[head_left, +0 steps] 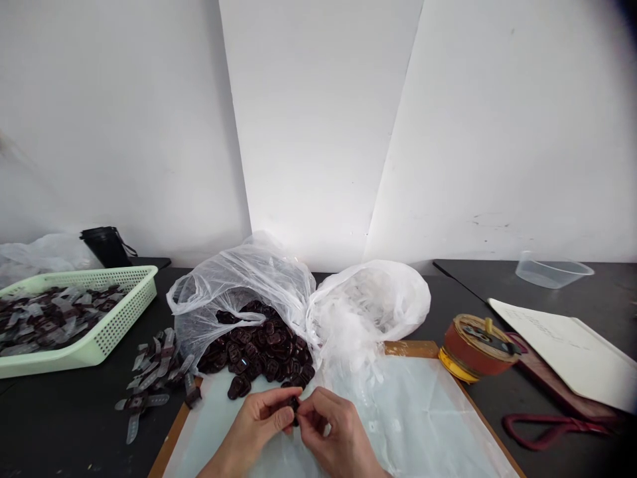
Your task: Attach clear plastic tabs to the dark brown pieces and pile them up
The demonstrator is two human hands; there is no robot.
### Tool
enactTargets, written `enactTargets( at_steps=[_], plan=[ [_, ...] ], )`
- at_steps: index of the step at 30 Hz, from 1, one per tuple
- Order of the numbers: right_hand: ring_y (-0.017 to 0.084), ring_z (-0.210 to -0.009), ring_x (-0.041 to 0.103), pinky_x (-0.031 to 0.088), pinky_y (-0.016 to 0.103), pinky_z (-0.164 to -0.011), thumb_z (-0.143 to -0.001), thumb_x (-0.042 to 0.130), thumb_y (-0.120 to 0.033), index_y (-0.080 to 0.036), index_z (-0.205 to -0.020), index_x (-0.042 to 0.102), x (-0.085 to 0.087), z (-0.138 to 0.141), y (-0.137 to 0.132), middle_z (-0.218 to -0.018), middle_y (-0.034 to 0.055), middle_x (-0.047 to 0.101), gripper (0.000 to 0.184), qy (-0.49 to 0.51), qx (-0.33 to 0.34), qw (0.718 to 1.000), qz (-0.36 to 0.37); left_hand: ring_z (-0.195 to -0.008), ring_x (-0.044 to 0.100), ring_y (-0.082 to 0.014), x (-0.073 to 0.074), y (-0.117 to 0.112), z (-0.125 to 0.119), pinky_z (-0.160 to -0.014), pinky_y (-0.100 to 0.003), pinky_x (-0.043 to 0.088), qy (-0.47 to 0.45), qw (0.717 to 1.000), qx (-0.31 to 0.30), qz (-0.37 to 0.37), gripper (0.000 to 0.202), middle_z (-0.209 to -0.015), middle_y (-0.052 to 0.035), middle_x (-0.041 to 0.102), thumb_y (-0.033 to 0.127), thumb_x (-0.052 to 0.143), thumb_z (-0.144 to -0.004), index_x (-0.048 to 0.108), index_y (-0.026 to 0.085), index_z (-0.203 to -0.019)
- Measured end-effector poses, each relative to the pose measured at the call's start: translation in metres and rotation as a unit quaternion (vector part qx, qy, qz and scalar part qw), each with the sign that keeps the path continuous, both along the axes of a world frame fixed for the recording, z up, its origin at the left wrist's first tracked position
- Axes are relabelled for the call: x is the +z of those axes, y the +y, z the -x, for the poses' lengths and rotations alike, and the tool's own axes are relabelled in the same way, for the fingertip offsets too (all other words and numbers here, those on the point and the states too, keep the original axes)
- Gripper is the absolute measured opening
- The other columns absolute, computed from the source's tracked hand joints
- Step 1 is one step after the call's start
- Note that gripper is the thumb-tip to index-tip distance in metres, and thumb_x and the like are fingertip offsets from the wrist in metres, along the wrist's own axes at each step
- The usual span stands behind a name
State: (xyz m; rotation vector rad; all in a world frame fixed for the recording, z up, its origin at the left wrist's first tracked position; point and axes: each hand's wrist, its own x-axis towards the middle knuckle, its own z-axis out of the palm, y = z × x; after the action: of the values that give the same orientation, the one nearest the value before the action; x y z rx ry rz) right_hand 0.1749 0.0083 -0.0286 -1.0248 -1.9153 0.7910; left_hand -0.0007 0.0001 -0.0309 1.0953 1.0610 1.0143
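Note:
My left hand [259,425] pinches a small dark brown plastic piece [294,403] between thumb and fingers, above the pale sheet-covered board [418,411]. Against the piece's right side, my right hand [334,425] has its thumb and forefinger pressed together; whatever lies between them is hidden. Just beyond both hands, a heap of similar dark pieces [256,348] spills from a clear plastic bag [239,265]. To its right, another bag [398,292] holds whitish translucent strips [361,309], some spilling toward the board.
Left of the board lie dark pieces with translucent straps [162,365], near a light green basket [124,309] full of them. A black cup [106,245] stands behind. On the right are a tape roll [472,348], a notebook [567,345], dark red scissors [552,428] and a clear container [552,271].

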Motion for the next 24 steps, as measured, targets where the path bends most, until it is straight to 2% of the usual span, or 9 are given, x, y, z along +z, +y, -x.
enactTargets(
  at_steps=[5, 10, 13, 16, 20, 24],
  plan=[
    [0.011, -0.052, 0.05, 0.039, 0.021, -0.05, -0.075, 0.055, -0.008, -0.019, -0.066, 0.054, 0.002, 0.0, 0.0, -0.063, -0.002, 0.054, 0.015, 0.009, -0.012, 1.0, 0.004, -0.064, 0.053, -0.0149, 0.007, -0.002, -0.001, -0.064, -0.026, 0.042, 0.004, 0.999, -0.039, -0.002, 0.042, -0.079, -0.0043, 0.074, 0.048, 0.075, -0.075, 0.077, 0.023, -0.109],
    [0.013, -0.063, 0.053, 0.044, 0.023, -0.054, -0.088, 0.051, -0.017, -0.021, -0.081, 0.05, 0.009, -0.005, 0.0, -0.082, 0.0017, 0.057, 0.009, 0.079, 0.023, 0.995, 0.063, -0.066, 0.051, -0.0146, 0.007, -0.004, 0.002, -0.065, -0.025, 0.04, -0.014, 0.999, -0.046, 0.02, 0.042, -0.078, -0.0032, 0.071, 0.046, 0.075, -0.076, 0.076, 0.023, -0.111],
    [0.01, -0.056, 0.052, 0.045, 0.021, -0.046, -0.095, 0.047, -0.032, -0.022, -0.083, 0.046, 0.006, -0.001, -0.002, -0.088, 0.0027, 0.057, 0.016, 0.179, 0.056, 0.97, 0.155, -0.067, 0.049, -0.0137, 0.009, -0.003, 0.001, -0.063, -0.024, 0.039, -0.029, 0.997, -0.066, 0.011, 0.038, -0.074, -0.0019, 0.068, 0.044, 0.073, -0.079, 0.076, 0.023, -0.111],
    [0.01, -0.051, 0.053, 0.047, 0.022, -0.045, -0.097, 0.046, -0.044, -0.022, -0.085, 0.047, 0.0, 0.006, -0.002, -0.077, 0.0003, 0.058, 0.026, 0.255, 0.071, 0.94, 0.215, -0.069, 0.051, -0.0145, 0.014, -0.002, -0.001, -0.064, -0.024, 0.039, -0.031, 0.995, -0.093, -0.02, 0.036, -0.077, -0.0033, 0.069, 0.04, 0.068, -0.085, 0.074, 0.021, -0.115],
    [0.01, -0.051, 0.057, 0.048, 0.022, -0.047, -0.088, 0.062, -0.049, -0.02, -0.082, 0.052, -0.002, 0.01, 0.0, -0.067, -0.0017, 0.059, 0.032, 0.328, 0.069, 0.908, 0.251, -0.073, 0.056, -0.017, 0.013, -0.001, -0.001, -0.067, -0.026, 0.043, -0.049, 0.993, -0.098, -0.04, 0.04, -0.082, -0.0051, 0.072, 0.04, 0.067, -0.085, 0.071, 0.021, -0.119],
    [0.011, -0.054, 0.061, 0.05, 0.022, -0.053, -0.082, 0.071, -0.046, -0.016, -0.08, 0.06, 0.002, 0.007, 0.005, -0.062, -0.0005, 0.063, 0.032, 0.347, 0.084, 0.891, 0.279, -0.078, 0.06, -0.0189, 0.007, -0.001, 0.0, -0.071, -0.027, 0.046, -0.048, 0.997, -0.057, -0.027, 0.041, -0.093, -0.0061, 0.075, 0.043, 0.073, -0.079, 0.074, 0.023, -0.115]
  ],
)
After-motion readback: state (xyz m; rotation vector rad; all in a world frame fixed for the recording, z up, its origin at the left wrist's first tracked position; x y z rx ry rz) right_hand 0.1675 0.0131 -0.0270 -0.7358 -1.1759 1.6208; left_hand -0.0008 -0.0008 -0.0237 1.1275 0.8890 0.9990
